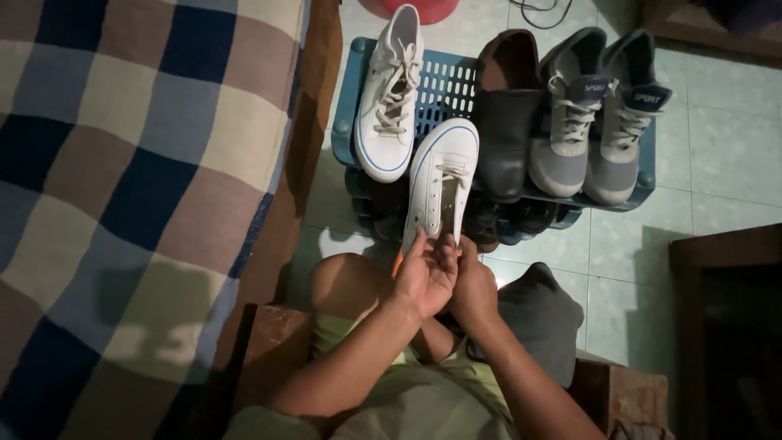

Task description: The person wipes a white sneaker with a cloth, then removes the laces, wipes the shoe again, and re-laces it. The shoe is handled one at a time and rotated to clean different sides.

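Note:
I hold a white sneaker (441, 183) by its heel end, toe pointing away toward the shoe rack. My left hand (423, 277) grips the heel from the left and my right hand (475, 287) grips it from the right, just above my bare knee (346, 281). The sneaker's laces look loose near the toe. Its mate, a laced white sneaker (391, 94), lies on the top shelf of the blue plastic shoe rack (448, 85).
On the rack also stand a dark leather shoe (505, 114) and a pair of grey sport shoes (599, 114); darker shoes fill the lower shelf. A checked bedcover (130, 163) lies left, a wooden cabinet (725, 326) right, a green tiled floor (717, 147) beyond.

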